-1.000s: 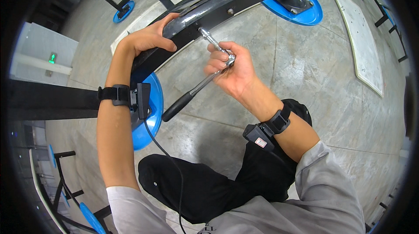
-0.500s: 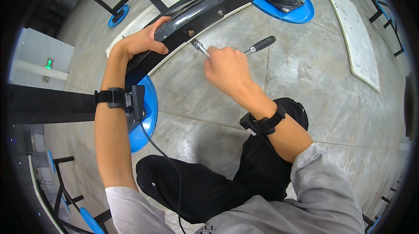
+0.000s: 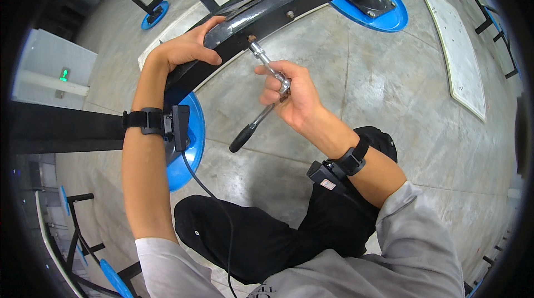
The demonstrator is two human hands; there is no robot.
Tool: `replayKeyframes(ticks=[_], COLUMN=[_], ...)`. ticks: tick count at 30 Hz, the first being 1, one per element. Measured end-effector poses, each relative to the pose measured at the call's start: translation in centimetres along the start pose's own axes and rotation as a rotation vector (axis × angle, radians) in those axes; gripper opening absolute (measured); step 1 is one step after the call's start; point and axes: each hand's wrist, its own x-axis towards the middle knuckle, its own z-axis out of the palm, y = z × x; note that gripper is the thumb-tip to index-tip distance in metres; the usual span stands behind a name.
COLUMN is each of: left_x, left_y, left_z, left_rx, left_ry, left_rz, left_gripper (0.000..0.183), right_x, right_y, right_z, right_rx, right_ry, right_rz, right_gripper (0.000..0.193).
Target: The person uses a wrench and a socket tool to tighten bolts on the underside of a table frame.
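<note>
Ratchet wrench (image 3: 262, 116) has been swung, handle lower-left, since the earlier frame. Curved beam (image 3: 311, 0) is clasped by the spread left hand (image 3: 192, 48); the wrench is gripped by the curled right hand (image 3: 298, 96), its socket (image 3: 256, 49) at 1 bolt (image 3: 252, 38); 1 other bolt (image 3: 290, 15) is left untouched; tightness cannot be told.

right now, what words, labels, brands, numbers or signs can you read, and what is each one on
Grey shirt: dark lettering at the lower edge, partly cut off; I won't copy it out.
Black device on the right wrist: small pale label, too small to read.
Pale wall at left: lit green sign, seemingly an upward arrow.
Ratchet wrench: nothing legible.
</note>
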Motion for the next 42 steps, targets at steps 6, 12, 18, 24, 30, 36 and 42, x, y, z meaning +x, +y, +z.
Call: replayKeyframes(ticks=[6,12,18,24,30,36,42], left_x=[0.2,0.1,0.0,0.0,-0.1,-0.1,0.1], left_y=[-1.6,-0.2,-0.8,-0.3,-0.4,-0.7,-0.7], left_z=[-0.5,0.0,-0.1,0.0,0.0,-0.4,-0.2], left_rx=[0.014,0.003,-0.011,0.005,0.059,0.009,0.022], left_ry=[0.027,0.019,0.045,0.052,0.051,0.037,0.037], left_rz=[0.061,0.009,0.059,0.043,0.03,0.038,-0.002], left_gripper=[0.089,0.095,0.088,0.088,0.087,0.089,0.094], right_x=[0.9,1.6,1.7,1.6,-0.6,-1.1,-0.7], right_y=[-0.1,-0.8,-0.6,-1.2,-2.8,-1.3,-0.4], right_z=[0.2,-0.7,-0.4,-0.7,0.0,0.3,0.1], right_rx=[-0.019,0.211,0.405,-1.313,-1.732,-0.54,-0.796], right_ry=[-0.032,-0.166,-0.196,0.1,0.125,-0.074,0.003], right_rz=[-0.034,0.072,0.166,-0.543,-0.913,-0.174,-0.476], right_gripper=[0.022,0.022,0.021,0.018,0.018,0.013,0.009])
